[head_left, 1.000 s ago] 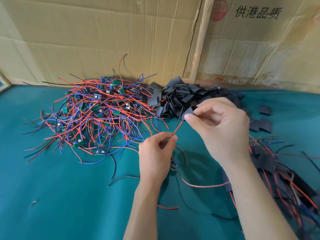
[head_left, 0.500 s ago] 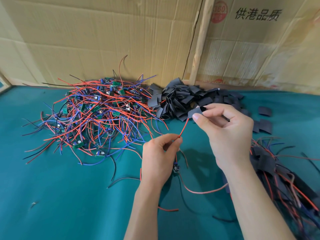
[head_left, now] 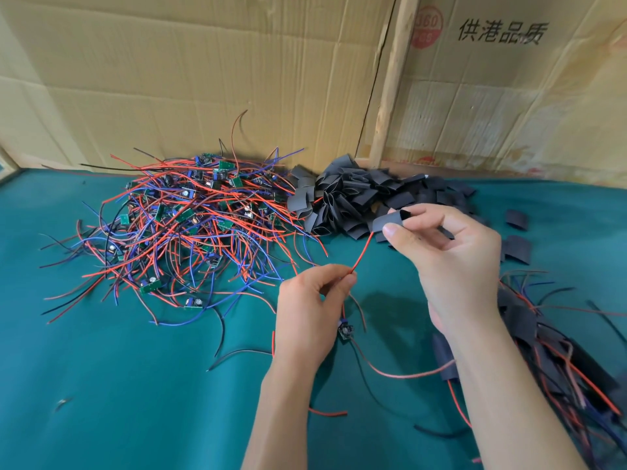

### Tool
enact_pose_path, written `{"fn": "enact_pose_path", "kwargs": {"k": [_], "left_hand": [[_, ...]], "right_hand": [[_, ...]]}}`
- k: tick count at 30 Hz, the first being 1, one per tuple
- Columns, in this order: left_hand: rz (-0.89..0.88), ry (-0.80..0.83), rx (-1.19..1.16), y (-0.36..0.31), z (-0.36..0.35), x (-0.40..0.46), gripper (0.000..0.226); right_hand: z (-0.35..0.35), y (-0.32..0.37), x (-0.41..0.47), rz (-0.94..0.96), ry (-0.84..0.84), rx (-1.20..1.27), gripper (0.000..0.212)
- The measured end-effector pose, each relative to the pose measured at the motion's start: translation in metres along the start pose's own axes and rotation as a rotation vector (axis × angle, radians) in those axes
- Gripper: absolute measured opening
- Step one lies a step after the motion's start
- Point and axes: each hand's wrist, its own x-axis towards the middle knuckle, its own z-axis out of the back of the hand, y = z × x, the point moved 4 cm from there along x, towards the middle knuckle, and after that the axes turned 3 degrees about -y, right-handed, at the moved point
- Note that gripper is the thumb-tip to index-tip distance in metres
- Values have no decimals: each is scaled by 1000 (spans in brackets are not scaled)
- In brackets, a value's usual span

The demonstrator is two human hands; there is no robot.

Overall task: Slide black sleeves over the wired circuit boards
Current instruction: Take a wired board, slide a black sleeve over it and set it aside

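Observation:
My right hand (head_left: 444,252) pinches a black sleeve (head_left: 390,221) between thumb and forefinger, held above the green table. A red wire (head_left: 363,252) runs from the sleeve's lower end down to my left hand (head_left: 312,307), which pinches it at the fingertips. A small circuit board (head_left: 346,331) dangles on its wires just below my left hand. A heap of loose black sleeves (head_left: 353,201) lies behind the hands. To the left sprawls a tangle of wired circuit boards (head_left: 190,225) with red, blue and black leads.
A pile of sleeved boards with wires (head_left: 556,354) lies at the right, partly under my right forearm. Two loose sleeves (head_left: 517,245) sit at the far right. Cardboard walls (head_left: 237,79) and a wooden post (head_left: 393,83) close the back. The table is covered in green cloth (head_left: 118,385).
Both hands have drifted slightly right and the sleeve has moved a little farther from my left hand, with more red wire showing between them.

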Motion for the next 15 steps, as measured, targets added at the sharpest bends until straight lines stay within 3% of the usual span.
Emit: {"fn": "enact_pose_path", "kwargs": {"k": [15], "left_hand": [[-49, 9, 3, -9, 1, 0, 14]], "right_hand": [[8, -6, 5, -152, 151, 9, 18]]}}
